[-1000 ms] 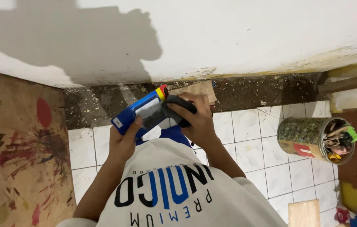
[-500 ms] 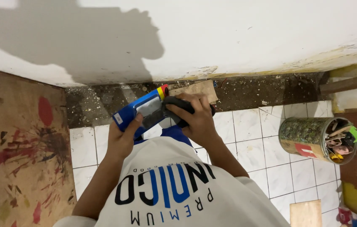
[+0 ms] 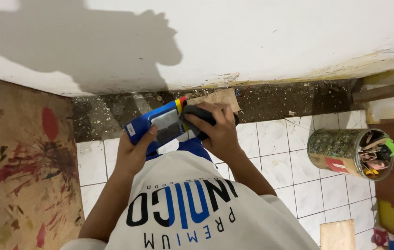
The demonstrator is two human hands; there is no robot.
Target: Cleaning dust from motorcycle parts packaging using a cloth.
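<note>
I look down over my white printed shirt at a blue flat package [image 3: 153,123] with a clear window and a red and yellow end. My left hand [image 3: 134,150] grips its lower left end, thumb on the window. My right hand [image 3: 218,129] is closed over a dark object [image 3: 196,115] at the package's right end. Both hands hover above the white floor tiles, near a dark dirty strip along the white wall.
A paint-stained wooden board [image 3: 21,166] lies at left. A patterned tin can [image 3: 347,150] holding small tools lies on its side on the white tiles [image 3: 294,171] at right. A small wooden piece [image 3: 220,98] rests on the dark strip. Brown wood and yellow items sit far right.
Both hands and the blue package have shifted slightly right and stayed together; the grip looks the same.
</note>
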